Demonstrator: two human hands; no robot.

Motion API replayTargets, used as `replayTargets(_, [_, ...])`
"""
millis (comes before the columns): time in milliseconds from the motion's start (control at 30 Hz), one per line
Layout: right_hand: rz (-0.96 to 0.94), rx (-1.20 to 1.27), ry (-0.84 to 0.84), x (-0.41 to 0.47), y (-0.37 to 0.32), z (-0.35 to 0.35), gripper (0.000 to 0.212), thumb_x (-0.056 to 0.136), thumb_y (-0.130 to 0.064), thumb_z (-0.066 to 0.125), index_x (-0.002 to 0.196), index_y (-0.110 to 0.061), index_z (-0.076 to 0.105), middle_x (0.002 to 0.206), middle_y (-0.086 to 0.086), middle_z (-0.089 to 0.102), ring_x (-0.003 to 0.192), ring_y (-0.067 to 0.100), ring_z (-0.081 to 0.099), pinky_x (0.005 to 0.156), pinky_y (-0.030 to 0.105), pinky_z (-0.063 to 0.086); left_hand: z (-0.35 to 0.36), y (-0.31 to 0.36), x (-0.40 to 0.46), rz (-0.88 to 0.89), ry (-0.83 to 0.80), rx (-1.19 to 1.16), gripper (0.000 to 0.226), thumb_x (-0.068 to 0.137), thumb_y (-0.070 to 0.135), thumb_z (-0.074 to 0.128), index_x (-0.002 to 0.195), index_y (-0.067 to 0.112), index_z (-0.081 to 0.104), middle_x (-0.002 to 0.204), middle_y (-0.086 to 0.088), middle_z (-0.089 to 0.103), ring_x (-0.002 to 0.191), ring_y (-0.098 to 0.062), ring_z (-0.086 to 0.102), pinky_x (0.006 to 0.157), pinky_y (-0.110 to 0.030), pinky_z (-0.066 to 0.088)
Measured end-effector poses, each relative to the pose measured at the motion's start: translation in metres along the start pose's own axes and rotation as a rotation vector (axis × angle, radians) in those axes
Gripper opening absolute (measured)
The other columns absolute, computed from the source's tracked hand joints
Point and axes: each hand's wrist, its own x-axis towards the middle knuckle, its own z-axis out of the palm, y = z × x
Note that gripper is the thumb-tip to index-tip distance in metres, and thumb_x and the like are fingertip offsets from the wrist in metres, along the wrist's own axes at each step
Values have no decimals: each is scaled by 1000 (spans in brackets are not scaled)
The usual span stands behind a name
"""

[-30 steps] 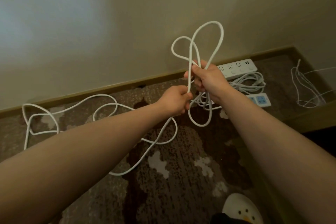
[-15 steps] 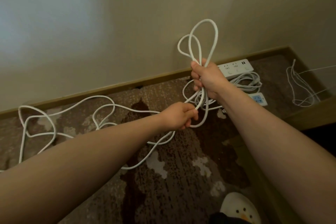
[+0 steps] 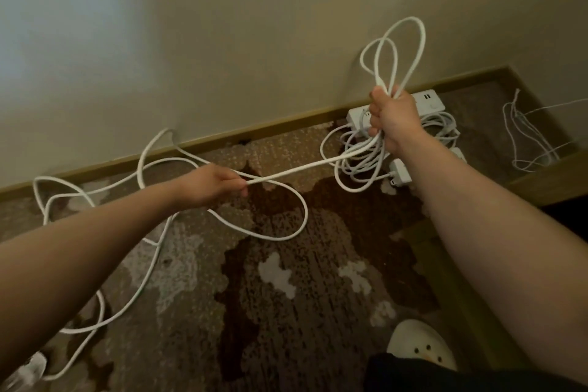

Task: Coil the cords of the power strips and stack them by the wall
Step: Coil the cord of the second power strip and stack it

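My right hand [image 3: 392, 118] is raised near the wall, shut on several loops of a white cord [image 3: 318, 165]; loops stick up above the fist and hang below it. My left hand [image 3: 213, 185] grips the same cord further along, and the stretch between the hands is taut. The rest of the cord sprawls in loose curves over the carpet to the left, ending at a white power strip [image 3: 24, 371] in the bottom left corner. By the wall behind my right hand lies a white power strip [image 3: 423, 102] with a coiled cord [image 3: 440, 127]. Another strip [image 3: 401, 172] lies in front of it.
A wooden skirting board [image 3: 222, 140] runs along the beige wall. A thin white cable [image 3: 525, 137] lies tangled in the right corner beside a low wooden ledge [image 3: 547, 181]. A white slipper [image 3: 420, 345] shows at the bottom. The floor is patterned brown carpet.
My left hand has slid leftwards and down along the cord, away from my right hand, drawing a length taut. My right hand kept hold of the loops.
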Motion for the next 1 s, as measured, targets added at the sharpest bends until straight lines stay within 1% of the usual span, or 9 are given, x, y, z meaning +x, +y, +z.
replayTargets(100, [0, 47, -104, -8, 1, 18, 6, 101, -19, 51, 103, -14, 53, 60, -1, 41, 43, 10, 38, 41, 23, 39, 14, 10, 7, 86, 6, 274, 20, 91, 32, 58, 74, 28, 67, 59, 16, 59, 59, 2, 54, 60, -19, 42])
replayTargets(167, [29, 48, -248, -14, 2, 26, 5, 101, -19, 53, 103, -16, 55, 61, -1, 45, 42, 9, 39, 43, 25, 45, 33, 30, 14, 175, -51, 422, 17, 91, 37, 55, 82, 31, 67, 77, 11, 65, 76, -9, 60, 72, -27, 46])
replayTargets(267, [13, -127, -398, -17, 4, 27, 9, 101, -21, 53, 106, -14, 57, 61, -1, 46, 39, 8, 32, 38, 21, 35, 51, 48, 19, 240, -53, 588, 18, 93, 39, 48, 82, 33, 60, 79, 7, 61, 79, -17, 60, 69, -32, 46])
replayTargets(367, [-110, -447, -352, -13, 4, 21, 11, 99, -27, 55, 105, -19, 60, 64, 0, 47, 42, 8, 36, 39, 23, 32, 43, 36, 14, 208, 6, 649, 21, 96, 36, 42, 91, 25, 59, 91, -1, 64, 91, -24, 62, 75, -34, 48])
replayTargets(467, [-237, -573, -213, -3, -3, 8, 14, 97, -31, 58, 107, -24, 64, 68, -4, 54, 53, 10, 48, 49, 26, 39, 18, 10, 2, 181, 20, 646, 27, 98, 37, 40, 112, 26, 61, 108, -1, 67, 99, -21, 61, 84, -33, 47])
replayTargets(600, [-323, -584, -97, 8, -7, -6, 3, 95, -28, 60, 96, -28, 63, 72, -3, 56, 64, 13, 52, 60, 28, 44, -10, -21, -17, 128, -85, 636, 29, 97, 40, 43, 115, 29, 62, 109, 2, 68, 93, -14, 59, 75, -23, 37])
replayTargets(767, [-359, -617, -74, 7, -7, -5, 3, 97, -28, 58, 98, -28, 61, 75, -3, 56, 70, 16, 53, 61, 29, 43, -35, -28, -38, 66, -111, 967, 31, 96, 51, 36, 110, 37, 59, 105, 3, 67, 99, -18, 62, 80, -31, 48])
replayTargets(867, [-338, -650, -149, -3, -8, 10, 8, 97, -29, 58, 90, -31, 59, 72, -5, 56, 62, 11, 52, 52, 23, 43, -14, 3, -30, 200, -51, 1073, 30, 96, 49, 36, 103, 29, 58, 98, -1, 67, 92, -23, 64, 73, -32, 48])
replayTargets(1000, [-149, -815, -392, -21, -3, 37, 13, 98, -28, 58, 85, -30, 56, 64, -3, 58, 43, 7, 48, 39, 19, 39, 25, 66, -4, 435, 128, 981, 29, 96, 43, 38, 91, 22, 57, 90, -5, 67, 84, -29, 63, 64, -33, 40])
